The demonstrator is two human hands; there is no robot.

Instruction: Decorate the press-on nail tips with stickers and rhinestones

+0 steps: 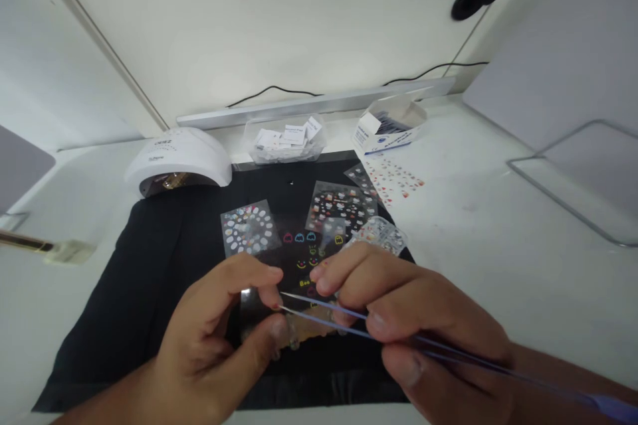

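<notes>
My right hand (413, 305) grips a pair of purple tweezers (343, 322), its two thin tips pointing left and slightly apart. Those tips reach the fingertips of my left hand (224, 325), where a tiny red spot shows. The left fingers are curled in towards the thumb; whatever they hold is too small to make out. Below and behind both hands lies a clear sheet of neon stickers (300, 264), partly hidden. Under it, between my hands, a tan piece (312, 331) shows with small clear nubs along its edge.
A black mat (149, 265) covers the white table. Sticker sheets (249, 227) lie on it and beyond its right edge. Behind stand a white nail lamp (182, 156), a clear box of alcohol pads (284, 139) and an open carton (389, 126). A brush (60, 249) juts in from the left.
</notes>
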